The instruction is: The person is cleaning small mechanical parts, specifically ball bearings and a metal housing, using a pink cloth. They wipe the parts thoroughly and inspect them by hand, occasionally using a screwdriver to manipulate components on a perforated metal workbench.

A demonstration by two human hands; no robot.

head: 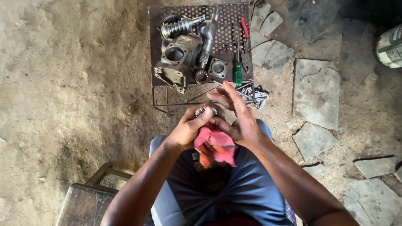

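Observation:
My left hand grips a small round metal bearing at its fingertips, just above my lap. A pink-red rag is bunched between both hands. My right hand presses against the rag and the bearing from the right, its fingers stretched out toward the stand. On the perforated metal stand in front of me lie a grey cast housing, a worm shaft, a second shaft, a square cover plate and another bearing.
A green-handled screwdriver and red-handled pliers lie on the stand's right side, with a crumpled cloth at its corner. Broken stone slabs cover the dirt floor to the right. A wooden stool is at bottom left, a can at far right.

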